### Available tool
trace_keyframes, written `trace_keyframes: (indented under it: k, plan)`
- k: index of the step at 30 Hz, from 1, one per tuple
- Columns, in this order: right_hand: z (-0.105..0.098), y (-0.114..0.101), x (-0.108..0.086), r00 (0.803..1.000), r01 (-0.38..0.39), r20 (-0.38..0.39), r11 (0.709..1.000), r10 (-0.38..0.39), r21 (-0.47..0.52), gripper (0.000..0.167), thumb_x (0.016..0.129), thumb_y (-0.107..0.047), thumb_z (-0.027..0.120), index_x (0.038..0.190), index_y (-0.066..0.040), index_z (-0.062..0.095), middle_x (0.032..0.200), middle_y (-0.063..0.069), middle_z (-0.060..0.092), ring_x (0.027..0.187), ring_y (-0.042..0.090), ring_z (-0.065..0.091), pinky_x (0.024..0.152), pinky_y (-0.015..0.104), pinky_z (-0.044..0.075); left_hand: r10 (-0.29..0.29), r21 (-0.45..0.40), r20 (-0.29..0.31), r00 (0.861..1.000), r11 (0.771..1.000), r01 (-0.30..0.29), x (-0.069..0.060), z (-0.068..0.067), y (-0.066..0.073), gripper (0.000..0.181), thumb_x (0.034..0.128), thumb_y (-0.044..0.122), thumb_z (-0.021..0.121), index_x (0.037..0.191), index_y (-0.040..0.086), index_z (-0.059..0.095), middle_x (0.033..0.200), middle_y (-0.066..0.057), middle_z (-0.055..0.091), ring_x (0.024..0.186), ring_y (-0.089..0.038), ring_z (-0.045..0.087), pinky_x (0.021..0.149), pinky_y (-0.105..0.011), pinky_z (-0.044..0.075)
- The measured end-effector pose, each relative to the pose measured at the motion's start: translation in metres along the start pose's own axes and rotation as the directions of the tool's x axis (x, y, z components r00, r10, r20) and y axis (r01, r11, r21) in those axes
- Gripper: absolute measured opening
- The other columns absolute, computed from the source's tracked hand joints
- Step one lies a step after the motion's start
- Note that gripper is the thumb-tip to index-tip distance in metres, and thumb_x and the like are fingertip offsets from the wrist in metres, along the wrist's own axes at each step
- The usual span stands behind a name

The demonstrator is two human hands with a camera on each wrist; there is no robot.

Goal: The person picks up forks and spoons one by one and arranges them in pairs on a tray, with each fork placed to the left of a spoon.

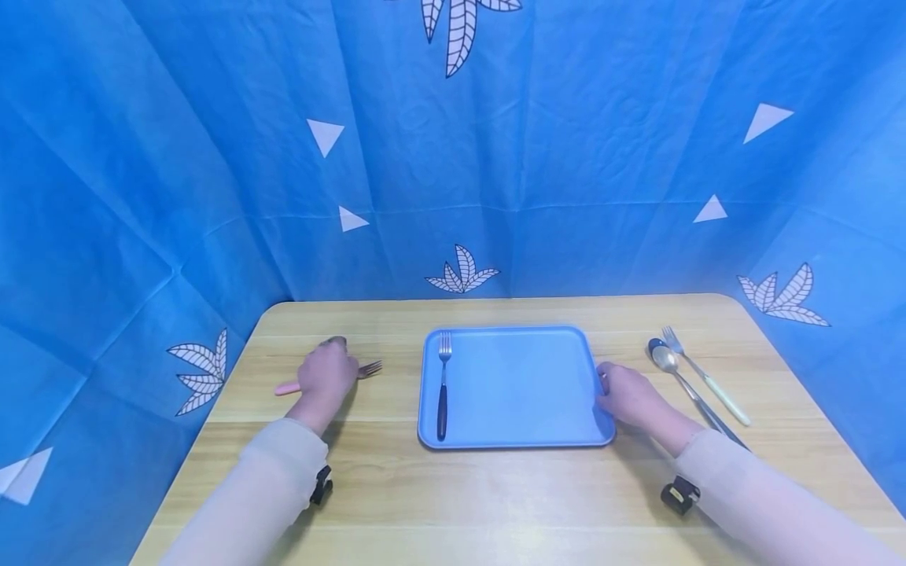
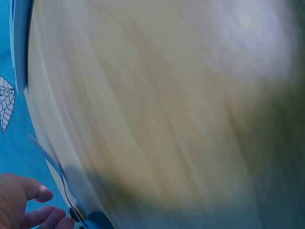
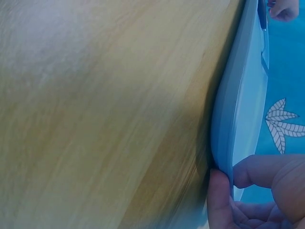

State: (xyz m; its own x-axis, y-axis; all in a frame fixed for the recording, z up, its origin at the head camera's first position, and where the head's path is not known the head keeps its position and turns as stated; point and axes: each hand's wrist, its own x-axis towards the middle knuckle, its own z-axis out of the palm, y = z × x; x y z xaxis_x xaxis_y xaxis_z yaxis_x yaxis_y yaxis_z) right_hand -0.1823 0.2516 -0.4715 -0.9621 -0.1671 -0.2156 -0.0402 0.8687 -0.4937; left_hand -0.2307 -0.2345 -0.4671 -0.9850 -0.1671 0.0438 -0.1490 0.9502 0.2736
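Fork (image 1: 443,397) left in tray (image 1: 524,385), spoon (image 1: 665,359) right of tray

I'm getting a bright head view, pale glare washing over the light-brown wood-grain tabletop (image 1: 520,511) and both pale-sleeved arms (image 1: 248,487) casting soft shadows. My wrist views are running dimmer, the tabletop blurring around hazy highlights.

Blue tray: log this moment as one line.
left hand: over pink-handled fork | right hand: pinches right edge of blue tray | black-handled fork: on tray, left side
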Motion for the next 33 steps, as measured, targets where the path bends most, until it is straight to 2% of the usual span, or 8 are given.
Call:
trace_keyframes:
  k: [3,5,9,19,26,33]
  plan:
    - [0.0,0.001,0.0,1.0,0.001,-0.004,1.0,-0.001,0.0,0.052,0.081,0.0,0.067,0.126,0.018,0.049,0.084,0.01,0.065,0.073,0.022,0.06,0.064,0.035,0.053,-0.012,-0.01,0.01,1.0,1.0,0.012,0.001,-0.001,-0.003,0.042,0.0914,0.01,0.049,0.132,0.006,0.062,0.113,-0.026,0.065,0.088,-0.046,0.065,0.051,-0.049,0.047]
    - [0.0,0.0,0.0,1.0,0.003,-0.006,1.0,-0.003,-0.001,0.052,0.081,0.0,0.067,0.126,0.018,0.049,0.085,0.01,0.065,0.073,0.022,0.06,0.064,0.035,0.053,-0.024,-0.012,0.024,0.999,1.0,0.024,0.001,-0.003,-0.004,0.045,0.0921,0.01,0.049,0.135,0.008,0.06,0.116,-0.028,0.063,0.09,-0.047,0.064,0.051,-0.048,0.046]
    - [0.001,-0.001,-0.001,1.0,0.003,-0.011,1.0,-0.003,-0.009,0.052,0.081,0.0,0.066,0.126,0.018,0.049,0.084,0.009,0.063,0.073,0.021,0.059,0.063,0.034,0.052,-0.047,-0.01,0.044,0.998,0.999,0.048,0.003,-0.004,-0.008,0.044,0.0929,0.011,0.048,0.135,0.008,0.06,0.111,-0.027,0.061,0.088,-0.045,0.062,0.051,-0.046,0.044]
    - [0.0,-0.001,-0.002,1.0,0.004,-0.014,1.0,-0.004,-0.004,0.055,0.081,0.0,0.066,0.128,0.02,0.047,0.08,0.008,0.06,0.069,0.02,0.056,0.059,0.032,0.05,-0.095,0.006,0.083,0.992,0.995,0.095,0.007,-0.007,-0.013,0.032,0.0917,0.012,0.051,0.115,-0.008,0.061,0.1,-0.027,0.059,0.084,-0.042,0.061,0.054,-0.047,0.046]
    - [0.0,-0.001,-0.003,1.0,-0.009,-0.015,1.0,0.009,0.001,0.054,0.081,0.001,0.066,0.128,0.019,0.047,0.078,0.007,0.058,0.068,0.02,0.056,0.059,0.033,0.05,-0.128,0.008,0.141,0.982,0.992,0.128,0.008,-0.012,-0.014,0.023,0.09,0.012,0.053,0.098,-0.008,0.062,0.091,-0.025,0.06,0.072,-0.034,0.058,0.05,-0.042,0.045]
    - [-0.001,-0.003,-0.004,1.0,-0.02,-0.009,1.0,0.02,-0.003,0.053,0.082,0.0,0.066,0.128,0.019,0.047,0.08,0.008,0.059,0.069,0.02,0.057,0.06,0.033,0.05,-0.134,0.033,0.147,0.98,0.991,0.13,0.01,-0.008,-0.02,0.019,0.0889,0.011,0.056,0.092,-0.006,0.063,0.088,-0.025,0.06,0.071,-0.034,0.059,0.051,-0.043,0.047]
